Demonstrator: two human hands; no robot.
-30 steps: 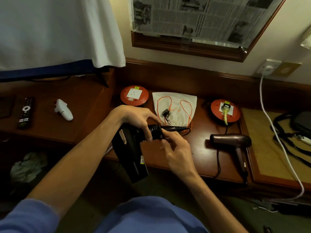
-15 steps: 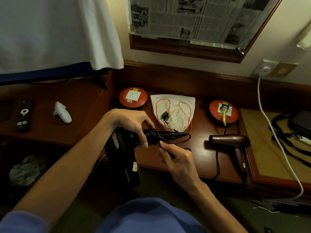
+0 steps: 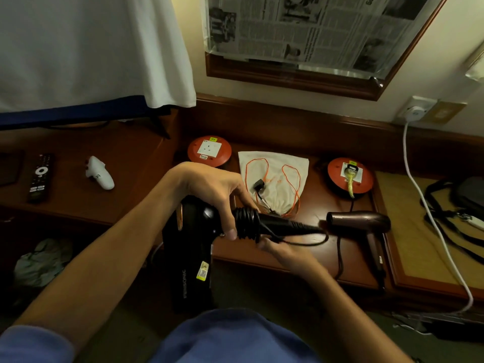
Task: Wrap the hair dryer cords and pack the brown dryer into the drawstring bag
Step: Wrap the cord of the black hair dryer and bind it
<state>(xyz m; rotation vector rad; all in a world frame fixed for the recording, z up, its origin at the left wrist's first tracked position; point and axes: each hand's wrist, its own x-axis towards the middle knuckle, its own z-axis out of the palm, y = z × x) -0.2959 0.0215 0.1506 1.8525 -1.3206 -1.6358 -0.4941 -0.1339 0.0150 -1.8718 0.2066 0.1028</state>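
Observation:
My left hand grips a black hair dryer by its handle, which points right with black cord coiled around it. Just under the handle, my right hand pinches a loose loop of that cord. The cord's plug lies on a white drawstring bag with orange strings, flat on the desk behind my hands. The brown dryer lies on the desk to the right, its cord running up to a plug in the right red socket disc.
A second red socket disc sits left of the bag. A remote and a white controller lie on the left desk. A white cable hangs from a wall outlet; a black strapped bag lies far right.
My right hand dropped from the top of the handle to below it, carrying the cord around. The black dryer tilted so its handle reaches further right.

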